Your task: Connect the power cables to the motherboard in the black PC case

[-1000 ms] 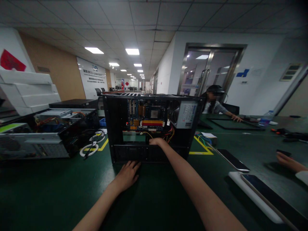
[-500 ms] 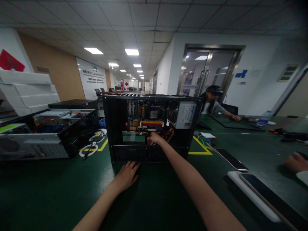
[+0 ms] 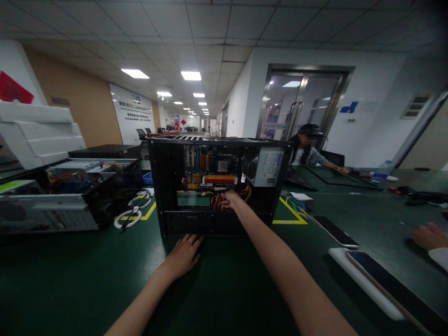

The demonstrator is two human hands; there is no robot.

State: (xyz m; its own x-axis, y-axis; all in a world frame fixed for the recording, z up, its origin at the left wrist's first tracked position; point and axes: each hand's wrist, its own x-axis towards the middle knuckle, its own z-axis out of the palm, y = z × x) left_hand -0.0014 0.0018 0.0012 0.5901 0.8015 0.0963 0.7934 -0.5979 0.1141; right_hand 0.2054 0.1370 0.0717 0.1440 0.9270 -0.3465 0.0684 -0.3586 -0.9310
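Observation:
An open black computer case [image 3: 168, 186] stands upright on the green table, its motherboard [image 3: 213, 170] and power supply [image 3: 268, 167] facing me. My right hand [image 3: 230, 199] reaches inside the case, fingers closed on a bundle of red and coloured cables [image 3: 217, 201] below the motherboard. On the table just in front of the case's lower edge rests my left hand [image 3: 184, 254], flat with fingers spread, holding nothing.
A second opened case [image 3: 70, 196] lies at the left, with white boxes [image 3: 38, 135] behind it. White cable coils [image 3: 128, 217] lie beside the case. Flat panels [image 3: 381, 284] lie at the right. Another person's hand [image 3: 427, 235] rests at the right edge; a seated person [image 3: 310, 149] works behind.
My right hand has risen inside the case and drawn up the red cables, which now show beside it. The other person's hand at the right shifted slightly. My left hand stayed put.

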